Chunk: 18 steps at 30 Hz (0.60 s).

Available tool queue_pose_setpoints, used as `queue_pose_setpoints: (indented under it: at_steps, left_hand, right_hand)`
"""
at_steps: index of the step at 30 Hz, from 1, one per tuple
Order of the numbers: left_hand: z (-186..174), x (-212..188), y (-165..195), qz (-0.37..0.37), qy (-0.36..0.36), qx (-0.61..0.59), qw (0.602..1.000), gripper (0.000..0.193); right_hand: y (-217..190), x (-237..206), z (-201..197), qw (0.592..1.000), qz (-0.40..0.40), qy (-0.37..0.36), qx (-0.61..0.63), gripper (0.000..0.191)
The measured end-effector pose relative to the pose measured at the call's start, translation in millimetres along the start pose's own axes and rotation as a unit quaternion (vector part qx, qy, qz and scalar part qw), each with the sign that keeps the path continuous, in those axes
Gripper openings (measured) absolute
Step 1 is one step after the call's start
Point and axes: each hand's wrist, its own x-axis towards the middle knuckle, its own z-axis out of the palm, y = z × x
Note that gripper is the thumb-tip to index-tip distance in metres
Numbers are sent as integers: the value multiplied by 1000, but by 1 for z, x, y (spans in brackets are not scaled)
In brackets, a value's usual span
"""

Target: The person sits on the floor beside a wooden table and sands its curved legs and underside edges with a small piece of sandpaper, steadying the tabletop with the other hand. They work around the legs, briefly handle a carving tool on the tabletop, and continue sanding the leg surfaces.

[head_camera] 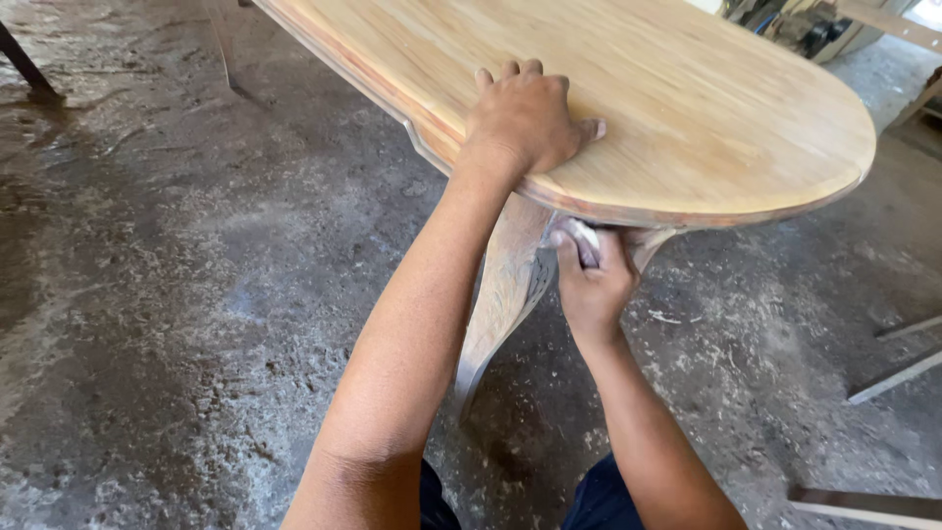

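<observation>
Hands: two, both the person's own, reaching up from the bottom of the frame.
Left hand [523, 118]: lies palm down on the top of the counter near its front edge, fingers curled a little, gripping nothing.
Right hand [592, 280]: sits just under the counter's edge at centre frame, fingers closed around a small pale pad [584, 238], which it presses against the top of the curved leg.
Counter [687, 88]: one, a pale wooden oval top with a moulded rim, filling the upper middle and upper right of the frame.
Curved leg [505, 294]: one in view, bare wood, running down from under the top toward lower centre.
Floor [177, 294]: grey concrete dusted with sawdust.
Wooden strips [898, 376]: three at the lower right, lying on the floor.
</observation>
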Motion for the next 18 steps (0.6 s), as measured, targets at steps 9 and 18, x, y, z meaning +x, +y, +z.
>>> queue_pose_setpoints:
  at_steps: [9, 18]
  left_hand:
    - [-1, 0, 3, -12, 5, 6, 1000, 69]
    - [-1, -1, 2, -15, -3, -2, 1000, 69]
  right_hand:
    - [-4, -12, -10, 995, 44, -16, 83, 22]
    - [-32, -17, 3, 998, 26, 32, 51, 29]
